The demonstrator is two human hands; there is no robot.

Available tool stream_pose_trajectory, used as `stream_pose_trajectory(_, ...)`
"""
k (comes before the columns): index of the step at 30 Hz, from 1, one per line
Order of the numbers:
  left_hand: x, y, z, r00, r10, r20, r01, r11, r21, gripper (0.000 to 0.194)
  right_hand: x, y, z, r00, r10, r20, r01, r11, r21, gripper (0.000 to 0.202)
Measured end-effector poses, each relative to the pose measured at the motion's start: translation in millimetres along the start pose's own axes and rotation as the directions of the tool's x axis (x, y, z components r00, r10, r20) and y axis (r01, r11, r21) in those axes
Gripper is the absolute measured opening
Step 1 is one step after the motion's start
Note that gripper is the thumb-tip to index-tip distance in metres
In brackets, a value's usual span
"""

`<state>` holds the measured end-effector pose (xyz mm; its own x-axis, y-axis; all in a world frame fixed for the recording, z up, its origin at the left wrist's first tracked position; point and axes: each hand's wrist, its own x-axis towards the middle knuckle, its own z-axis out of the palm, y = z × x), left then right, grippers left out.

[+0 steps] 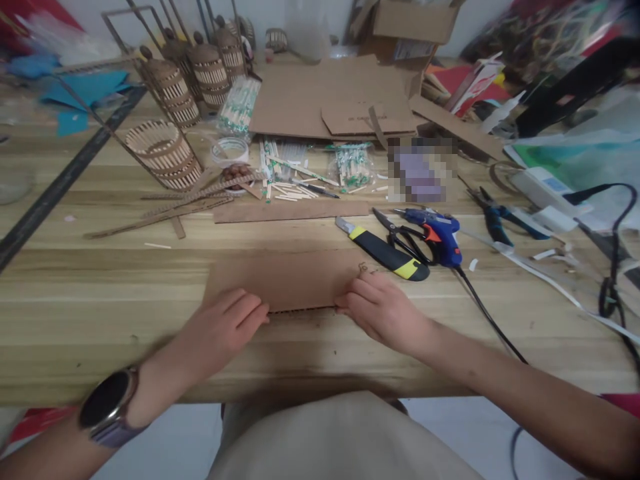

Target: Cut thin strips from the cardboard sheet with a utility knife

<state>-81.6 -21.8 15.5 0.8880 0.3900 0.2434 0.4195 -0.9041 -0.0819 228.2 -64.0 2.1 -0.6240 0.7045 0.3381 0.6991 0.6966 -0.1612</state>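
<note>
A rectangular piece of brown cardboard lies near the front of the wooden table, its corrugated edge facing me. My left hand grips its near left corner with fingers pressed together. At the near right corner my right hand pinches the same piece. Just beyond the right hand lie a black and yellow utility knife, black-handled scissors and a blue hot glue gun. A long cardboard strip rests behind the piece.
Lantern-like stick baskets stand at the back left, near an open round basket. Large cardboard sheets lie at the back behind bagged wooden sticks. Blue pliers and the glue gun's black cord are on the right.
</note>
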Motion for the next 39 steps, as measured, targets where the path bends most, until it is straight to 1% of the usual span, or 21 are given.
stream_pose_trajectory(3,-2.7,1.0,6.9,1.0,0.0,0.006,0.0,0.999,-0.043,0.021,-1.0,1.8,4.6,0.999,0.04,0.034,-0.043,0.994,0.097,0.027)
stream_pose_trajectory(6,-5.1,-3.9,12.4,0.999,-0.054,-0.002,0.053,0.99,-0.131,0.017,-0.2,3.4,5.1,0.997,0.067,0.039,-0.073,0.982,0.176,0.024)
stream_pose_trajectory(8,-7.1,-7.6,15.7,0.997,-0.079,-0.023,0.075,0.987,-0.145,0.019,-0.3,3.7,4.4,0.996,0.072,0.05,-0.08,0.978,0.19,0.023)
stream_pose_trajectory(12,-8.3,-13.0,19.6,0.996,-0.062,-0.056,0.052,0.984,-0.169,0.026,-0.3,4.4,2.5,0.993,0.101,0.068,-0.113,0.972,0.207,0.023)
stream_pose_trajectory(17,-5.3,-19.8,19.7,0.997,-0.083,0.004,0.08,0.953,-0.293,0.025,4.6,9.7,0.2,0.992,0.074,0.098,-0.097,0.961,0.258,0.019)
stream_pose_trajectory(20,-3.2,-25.6,20.5,0.99,-0.133,0.049,0.142,0.924,-0.354,0.02,8.0,15.2,-1.1,0.988,0.077,0.134,-0.112,0.953,0.281,0.017)
stream_pose_trajectory(22,-2.3,-28.8,22.4,0.981,-0.186,0.049,0.192,0.921,-0.339,0.019,8.9,18.2,-0.7,0.985,0.097,0.141,-0.137,0.94,0.313,0.018)
stream_pose_trajectory(24,-2.0,-30.5,25.2,0.977,-0.212,0.029,0.21,0.93,-0.301,0.024,8.6,19.6,0.9,0.985,0.109,0.134,-0.149,0.929,0.339,0.023)
stream_pose_trajectory(26,-2.1,-30.4,28.1,0.982,-0.187,0.025,0.187,0.945,-0.267,0.029,8.3,19.1,2.6,0.986,0.111,0.126,-0.147,0.929,0.339,0.026)
stream_pose_trajectory(28,-1.5,-28.6,30.9,0.988,-0.143,0.054,0.151,0.963,-0.222,0.034,8.8,17.9,1.8,0.986,0.111,0.126,-0.147,0.933,0.328,0.027)
stream_pose_trajectory(31,2.1,-24.1,34.5,0.989,-0.1,0.111,0.114,0.984,-0.137,0.047,10.5,20.2,-9.4,0.981,0.132,0.141,-0.166,0.95,0.264,0.025)
stream_pose_trajectory(33,5.7,-21.4,36.3,0.985,-0.102,0.138,0.117,0.988,-0.102,0.055,9.2,27.2,-22.6,0.968,0.229,0.1,-0.241,0.962,0.132,0.024)
stream_pose_trajectory(34,7.4,-20.6,36.8,0.983,-0.108,0.147,0.123,0.988,-0.097,0.057,6.9,32.1,-29.2,0.951,0.302,0.06,-0.305,0.951,0.046,0.023)
stream_pose_trajectory(36,9.9,-20.4,37.1,0.981,-0.116,0.152,0.132,0.986,-0.099,0.059,-0.8,43.1,-39.2,0.892,0.453,-0.005,-0.451,0.886,-0.109,0.028)
stream_pose_trajectory(37,10.5,-20.9,36.9,0.982,-0.117,0.15,0.132,0.986,-0.098,0.061,-5.7,48.1,-41.5,0.864,0.504,0.0,-0.497,0.851,-0.168,0.033)
stream_pose_trajectory(39,10.7,-22.6,36.4,0.985,-0.112,0.133,0.125,0.988,-0.089,0.065,-15.6,55.4,-40.6,0.818,0.572,0.062,-0.546,0.805,-0.23,0.041)
